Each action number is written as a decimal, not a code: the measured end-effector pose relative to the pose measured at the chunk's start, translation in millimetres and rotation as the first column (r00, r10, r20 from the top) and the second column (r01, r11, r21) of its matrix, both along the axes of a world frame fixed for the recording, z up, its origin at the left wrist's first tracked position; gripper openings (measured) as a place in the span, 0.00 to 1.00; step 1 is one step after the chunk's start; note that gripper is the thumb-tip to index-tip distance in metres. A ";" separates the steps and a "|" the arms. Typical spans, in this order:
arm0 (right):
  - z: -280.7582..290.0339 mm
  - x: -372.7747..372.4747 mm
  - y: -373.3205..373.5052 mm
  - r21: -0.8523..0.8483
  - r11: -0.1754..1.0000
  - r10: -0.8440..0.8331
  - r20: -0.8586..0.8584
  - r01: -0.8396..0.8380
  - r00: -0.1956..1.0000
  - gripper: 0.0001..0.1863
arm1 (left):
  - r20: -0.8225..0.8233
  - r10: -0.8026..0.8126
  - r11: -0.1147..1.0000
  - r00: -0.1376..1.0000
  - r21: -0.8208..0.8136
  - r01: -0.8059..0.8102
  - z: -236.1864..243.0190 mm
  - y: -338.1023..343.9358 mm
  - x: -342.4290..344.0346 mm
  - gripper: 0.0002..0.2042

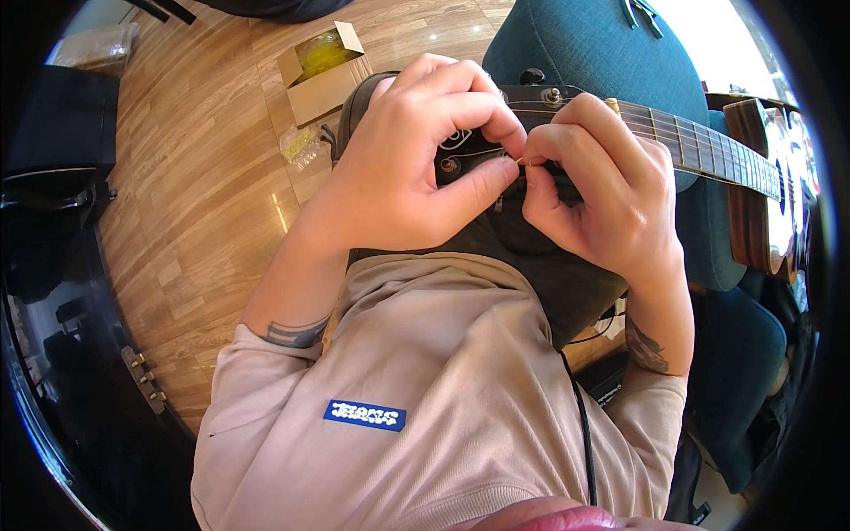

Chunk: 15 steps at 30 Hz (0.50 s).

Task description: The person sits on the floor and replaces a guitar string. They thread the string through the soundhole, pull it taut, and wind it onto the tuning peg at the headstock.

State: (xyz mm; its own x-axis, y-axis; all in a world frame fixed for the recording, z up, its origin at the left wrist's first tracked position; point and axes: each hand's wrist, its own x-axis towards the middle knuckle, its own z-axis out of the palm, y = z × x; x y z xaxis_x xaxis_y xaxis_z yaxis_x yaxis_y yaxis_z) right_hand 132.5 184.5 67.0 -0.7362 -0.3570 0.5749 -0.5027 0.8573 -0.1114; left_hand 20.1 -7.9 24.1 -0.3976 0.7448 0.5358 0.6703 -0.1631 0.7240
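Note:
An acoustic guitar lies across the lap, its fretted neck [726,158] reaching right and its black headstock [529,96] partly hidden under my hands. A silver tuning peg [552,96] shows at the top edge. My left hand [414,164] curves over the headstock, with thumb and index fingertips closed around a thin copper-coloured string [521,163]. My right hand [602,181] is closed beside it, curled fingertips pinching the same string. The strings at the headstock are too small to follow fully.
A teal upholstered chair [580,49] stands beyond the guitar. An open cardboard box [315,95] holding yellow-green material and a small plastic packet [301,143] sit on the wooden floor [168,168]. Glossy black objects [62,133] line the left side.

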 end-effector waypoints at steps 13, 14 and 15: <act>3.1 0.2 -0.9 0.017 1.000 -0.004 -0.028 0.004 1.000 0.12 | -0.012 0.042 0.997 0.999 -0.061 -0.042 6.0 0.5 5.9 0.03; 3.7 0.5 -1.1 0.008 1.000 -0.003 -0.005 0.003 1.000 0.12 | -0.015 0.042 0.997 0.999 -0.061 -0.043 5.0 0.1 6.8 0.03; 3.9 0.5 -1.1 0.006 1.000 -0.002 0.000 0.002 1.000 0.12 | -0.018 0.042 0.997 0.999 -0.061 -0.043 4.2 -0.4 7.5 0.04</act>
State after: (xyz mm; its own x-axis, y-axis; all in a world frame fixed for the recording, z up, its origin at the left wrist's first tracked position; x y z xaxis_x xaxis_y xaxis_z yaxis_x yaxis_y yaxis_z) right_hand 133.0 183.5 70.9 -0.7371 -0.3590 0.5726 -0.5011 0.8588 -0.1066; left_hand 27.6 -8.3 28.2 -0.4213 0.7590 0.4965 0.6878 -0.0895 0.7204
